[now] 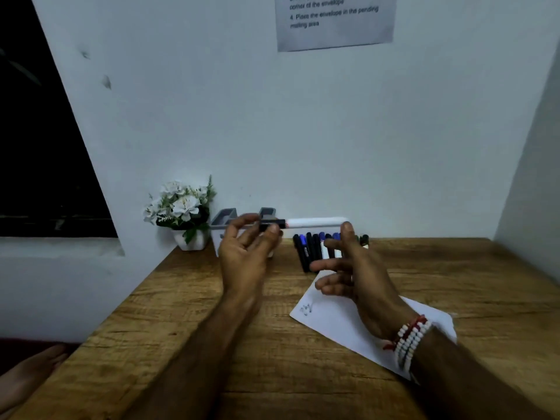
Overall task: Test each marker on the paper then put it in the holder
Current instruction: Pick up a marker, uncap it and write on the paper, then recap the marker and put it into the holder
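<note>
A white marker with a black cap is held level above the table's back edge. My left hand pinches its black cap end. My right hand touches the marker's other end with one raised fingertip, the remaining fingers spread apart. Behind my left hand stands the grey and white holder, partly hidden. Several black and blue markers lie in a row on the table, partly behind my right hand. A white paper with a small scribble lies under my right wrist.
A white pot of white flowers stands left of the holder against the wall. The wooden table meets walls at the back and right. A printed notice hangs on the wall above.
</note>
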